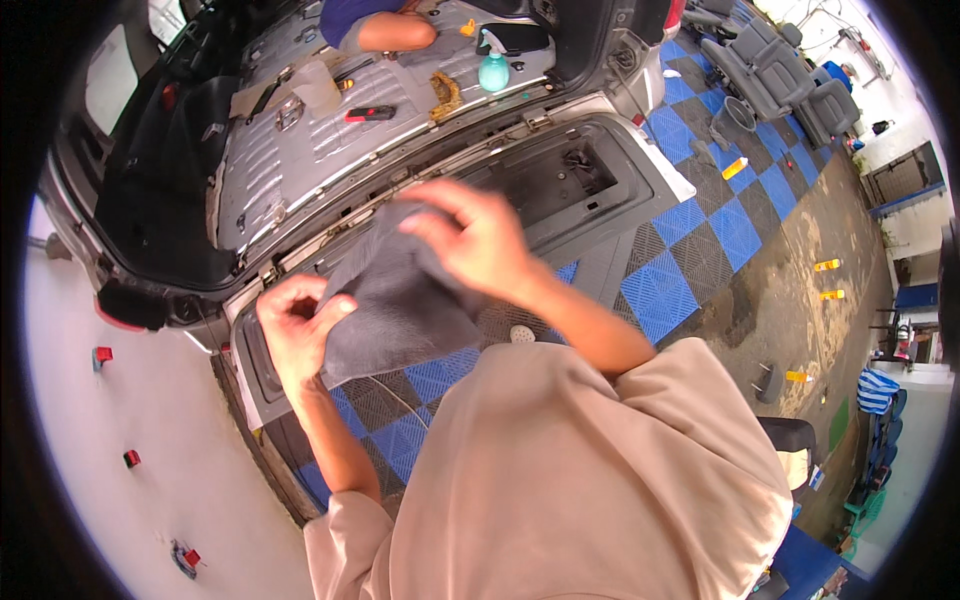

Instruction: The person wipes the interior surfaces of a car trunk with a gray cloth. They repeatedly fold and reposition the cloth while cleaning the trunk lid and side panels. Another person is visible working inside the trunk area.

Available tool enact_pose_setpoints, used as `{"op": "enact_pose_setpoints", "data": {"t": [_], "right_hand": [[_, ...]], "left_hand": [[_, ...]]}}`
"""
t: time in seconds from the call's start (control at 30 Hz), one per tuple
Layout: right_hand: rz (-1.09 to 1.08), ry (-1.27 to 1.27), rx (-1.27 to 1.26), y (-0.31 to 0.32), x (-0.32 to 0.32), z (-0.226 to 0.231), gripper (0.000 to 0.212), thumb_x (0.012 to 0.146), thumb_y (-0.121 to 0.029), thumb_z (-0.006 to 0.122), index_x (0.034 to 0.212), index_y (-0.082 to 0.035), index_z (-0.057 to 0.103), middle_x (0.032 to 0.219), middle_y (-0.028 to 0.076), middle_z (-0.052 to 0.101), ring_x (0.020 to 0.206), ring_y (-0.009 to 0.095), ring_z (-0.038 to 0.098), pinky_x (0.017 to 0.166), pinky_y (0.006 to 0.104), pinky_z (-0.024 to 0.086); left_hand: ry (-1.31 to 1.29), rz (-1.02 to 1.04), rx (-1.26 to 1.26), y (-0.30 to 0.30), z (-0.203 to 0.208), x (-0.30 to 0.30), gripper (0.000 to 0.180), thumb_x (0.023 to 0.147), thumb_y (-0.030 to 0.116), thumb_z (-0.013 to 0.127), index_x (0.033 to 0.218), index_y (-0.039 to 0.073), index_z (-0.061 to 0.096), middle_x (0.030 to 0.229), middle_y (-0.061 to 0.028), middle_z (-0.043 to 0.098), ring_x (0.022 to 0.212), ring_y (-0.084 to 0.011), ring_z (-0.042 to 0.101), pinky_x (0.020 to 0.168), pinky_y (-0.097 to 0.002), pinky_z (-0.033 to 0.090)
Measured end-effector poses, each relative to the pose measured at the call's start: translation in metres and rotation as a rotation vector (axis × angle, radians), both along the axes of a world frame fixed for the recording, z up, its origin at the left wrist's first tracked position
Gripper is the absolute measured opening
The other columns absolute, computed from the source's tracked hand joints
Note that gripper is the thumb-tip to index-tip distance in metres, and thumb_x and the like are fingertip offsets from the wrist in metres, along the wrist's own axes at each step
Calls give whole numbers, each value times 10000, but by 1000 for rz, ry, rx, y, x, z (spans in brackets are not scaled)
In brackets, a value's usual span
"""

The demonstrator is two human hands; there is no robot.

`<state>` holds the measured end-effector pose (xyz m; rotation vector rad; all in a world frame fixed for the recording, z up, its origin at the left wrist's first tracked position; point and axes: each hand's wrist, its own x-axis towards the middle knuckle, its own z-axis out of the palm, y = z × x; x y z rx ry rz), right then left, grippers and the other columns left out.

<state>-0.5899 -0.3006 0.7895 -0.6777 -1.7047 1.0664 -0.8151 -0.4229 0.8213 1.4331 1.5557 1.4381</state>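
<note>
A grey cloth [400, 300] hangs between both my hands above the rear sill of a stripped van. My left hand [298, 325] pinches the cloth's lower left edge. My right hand [470, 235] grips its upper right part, fingers curled over the fabric. The open rear of the van [330, 150], its bare metal floor showing, lies just beyond the cloth.
Another person [385, 25] crouches inside the van beside a teal spray bottle [493, 70], a brush [446, 95] and small tools. Blue and grey floor tiles [700, 240] spread to the right, with removed grey car seats [775, 70] at the far right. A white wall [120, 440] stands on the left.
</note>
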Motion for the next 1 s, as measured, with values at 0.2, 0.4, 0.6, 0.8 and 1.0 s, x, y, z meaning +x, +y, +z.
{"op": "enact_pose_setpoints", "data": {"t": [0.2, 0.4, 0.6, 0.8, 1.0], "right_hand": [[-279, -306, 270, 50, 88, 54, 200, 966, -150, 720, 1139, -49, 727, 1050, 55, 758, 1006, 139, 690, 909, 291, 524], [-298, -485, 337, 84, 152, 102, 222, 1009, -215, 690, 1115, -20, 694, 929, 34, 734, 888, 89, 655, 818, 253, 502], [47, -588, 255, 128, 194, 130, 272, 1005, -287, 689, 1063, -22, 686, 870, 17, 708, 755, 110, 611, 714, 283, 483], [436, 18, 83, 221, 214, 218, 530, 1055, -473, 545, 1233, 21, 613, 1197, 108, 665, 1110, 206, 621, 1013, 382, 488], [543, 374, -447, 235, 186, 83, 1004, 917, -672, 632, 1565, 25, 315, 1569, 160, 454, 1444, 323, 441, 1210, 540, 328]], "left_hand": [[192, -211, -120, 26, 40, -12, 233, 757, 105, 932, 757, 22, 715, 696, 69, 607, 624, -9, 467, 551, -215, 337], [261, -293, -82, 76, 82, -3, 190, 896, 167, 836, 844, 10, 743, 705, 70, 619, 640, -3, 463, 565, -220, 359], [458, -343, -122, 104, 111, 6, 152, 932, 171, 793, 875, 45, 732, 798, 72, 623, 759, -37, 508, 706, -259, 432], [-140, -408, 184, 160, 187, -3, 501, 1006, 483, 619, 1208, 29, 676, 1058, -51, 701, 997, -151, 639, 884, -317, 517], [-607, 355, 532, 170, 34, 53, 877, 981, 721, 477, 1499, 13, 474, 1402, -165, 610, 1277, -309, 593, 1095, -474, 475]]}}
